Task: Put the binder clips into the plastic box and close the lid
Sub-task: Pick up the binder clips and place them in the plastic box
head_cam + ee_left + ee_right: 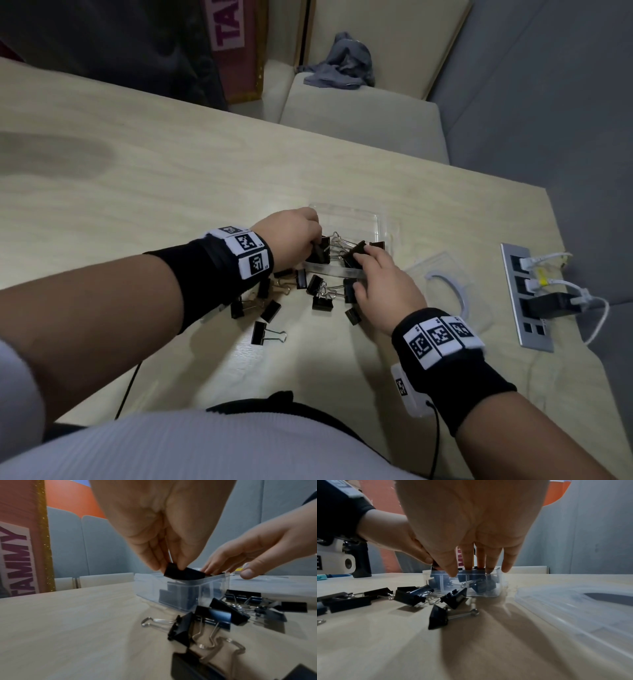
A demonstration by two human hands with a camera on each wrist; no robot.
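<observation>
A clear plastic box [376, 222] [150, 588] [496, 588] stands open on the table with several black binder clips inside. My left hand [317, 245] [171, 566] [426, 557] pinches a black binder clip [320, 255] [183, 572] at the box's near left rim. My right hand [366, 267] [223, 570] [479, 566] reaches over the near rim with straight fingers touching a clip [356, 255] in the box; its thumb stays outside. Several loose clips [322, 294] [214, 616] [409, 596] lie in front of the box. The clear lid [442, 274] [573, 601] lies flat to the right.
A socket strip [527, 298] with plugged white cables is set into the table near its right edge. A thin black cable [130, 387] hangs over the front edge. A beige sofa with a grey cloth [342, 65] stands beyond the table.
</observation>
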